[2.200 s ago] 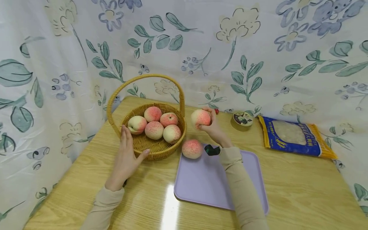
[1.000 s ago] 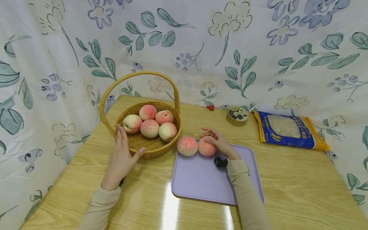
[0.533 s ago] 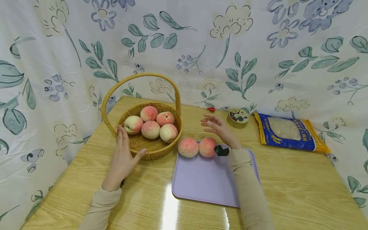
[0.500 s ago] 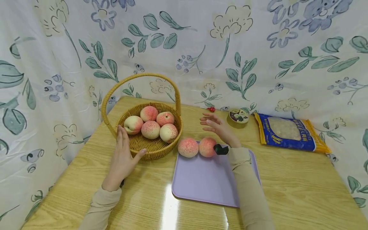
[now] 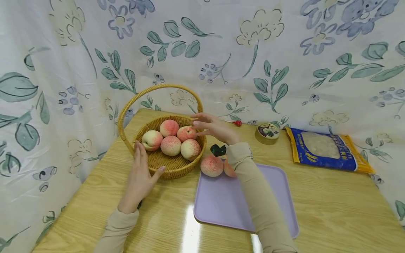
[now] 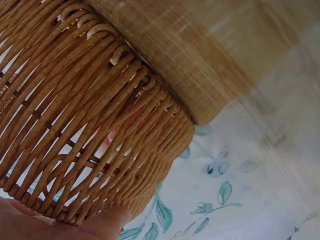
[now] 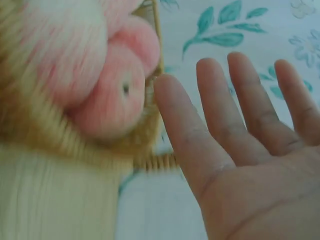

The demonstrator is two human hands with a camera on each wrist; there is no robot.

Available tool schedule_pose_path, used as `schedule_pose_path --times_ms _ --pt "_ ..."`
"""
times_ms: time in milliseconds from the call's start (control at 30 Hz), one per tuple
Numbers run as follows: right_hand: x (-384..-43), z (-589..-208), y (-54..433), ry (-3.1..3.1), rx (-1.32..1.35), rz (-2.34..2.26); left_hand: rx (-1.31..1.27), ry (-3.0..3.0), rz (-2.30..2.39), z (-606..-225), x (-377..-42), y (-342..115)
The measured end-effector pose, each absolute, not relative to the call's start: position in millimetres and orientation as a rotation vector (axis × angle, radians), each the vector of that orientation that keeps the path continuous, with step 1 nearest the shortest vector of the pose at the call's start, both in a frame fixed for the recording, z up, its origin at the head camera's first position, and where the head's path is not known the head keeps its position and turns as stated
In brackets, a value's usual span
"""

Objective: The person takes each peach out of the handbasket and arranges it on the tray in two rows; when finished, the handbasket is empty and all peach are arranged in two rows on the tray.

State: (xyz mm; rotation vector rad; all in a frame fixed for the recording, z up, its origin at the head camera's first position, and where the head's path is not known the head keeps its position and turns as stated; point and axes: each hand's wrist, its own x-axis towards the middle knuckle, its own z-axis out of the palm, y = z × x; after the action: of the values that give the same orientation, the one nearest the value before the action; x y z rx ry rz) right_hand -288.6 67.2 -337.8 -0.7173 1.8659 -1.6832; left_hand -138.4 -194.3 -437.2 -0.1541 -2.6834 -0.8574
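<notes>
A woven wicker basket point(image 5: 167, 170) with a tall arched handle holds several pink and cream peaches point(image 5: 171, 146). My left hand point(image 5: 139, 175) rests against its near left side, fingers straight and thumb along the rim; the left wrist view shows fingertips at the weave point(image 6: 100, 125). Over the basket's right rim reaches my right hand point(image 5: 216, 128), fingers spread and holding nothing, close to a peach with a stem dimple point(image 7: 117, 95). Two more peaches lie side by side on a lilac tray point(image 5: 221, 203): one speckled peach point(image 5: 212, 166), and another point(image 5: 228, 169) partly hidden by my right sleeve.
Behind the tray stands a small round tin point(image 5: 267, 133), with a little red object point(image 5: 237, 123) to its left. A blue and yellow packet point(image 5: 329, 149) lies at the right. A floral curtain point(image 5: 221, 52) hangs behind the wooden table point(image 5: 335, 211).
My right hand set its peach on the tray beside the other one, let go, lifted away and moved left to the basket's right rim. My left hand has stayed at the basket.
</notes>
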Motion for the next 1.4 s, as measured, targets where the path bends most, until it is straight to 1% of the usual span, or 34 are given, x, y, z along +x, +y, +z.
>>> schedule_pose_path --times_ms 367,467,600,733,833,933,1233,1400 --pt "-295 -353 -18 1.854 -0.504 -1.529 -0.147 -2.694 -0.877 -435 -137 -195" --pt "-294 -357 -32 1.920 -0.527 -1.406 -0.144 -2.686 -0.877 -435 -137 -195" --pt "-290 -361 -44 2.058 -0.648 -1.184 -0.139 -2.673 -0.861 -433 -139 -195" --pt "-285 -378 -56 1.983 -0.666 -1.099 -0.141 -2.682 -0.839 -433 -139 -195" --pt "-281 -392 -63 1.867 -0.653 -1.113 -0.137 -2.690 -0.840 -433 -138 -194" --pt "-279 -398 -64 1.843 -0.656 -1.135 -0.133 -2.682 -0.849 -433 -138 -194" --pt "-283 -394 -54 1.627 -0.715 -1.088 -0.152 -2.652 -0.851 -433 -138 -192" --pt "-283 -393 -53 1.540 -0.812 -1.103 -0.137 -2.665 -0.864 -433 -138 -192"
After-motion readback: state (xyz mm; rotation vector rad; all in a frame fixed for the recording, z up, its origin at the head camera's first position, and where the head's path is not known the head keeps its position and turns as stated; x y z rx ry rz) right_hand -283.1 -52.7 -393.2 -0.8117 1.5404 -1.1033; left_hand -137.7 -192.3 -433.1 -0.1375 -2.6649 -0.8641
